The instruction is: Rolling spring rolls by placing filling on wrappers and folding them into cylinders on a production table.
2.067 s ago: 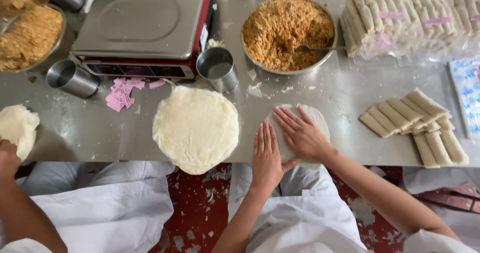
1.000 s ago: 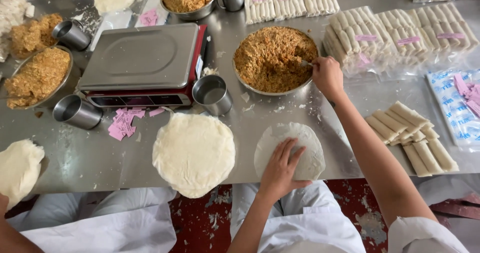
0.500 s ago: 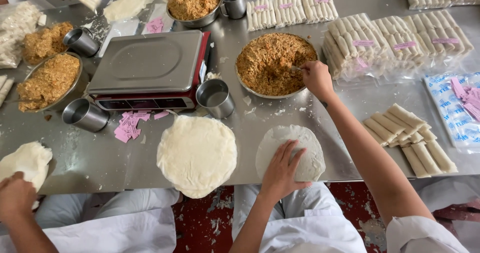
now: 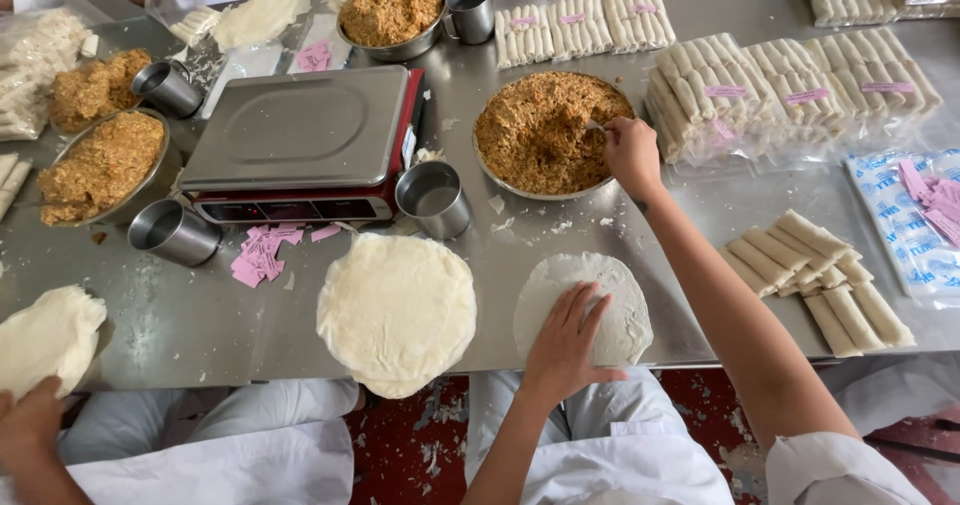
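one wrapper (image 4: 620, 305) under left hand (image 4: 565, 350)

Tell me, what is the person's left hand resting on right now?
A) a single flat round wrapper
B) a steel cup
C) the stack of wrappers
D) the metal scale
A: the left hand lies flat on the single thin wrapper spread on the steel table, beside the thicker stack of wrappers.

A steel worktable (image 4: 300, 350) stands over a red floor (image 4: 415, 435) with worn, flaking paint.
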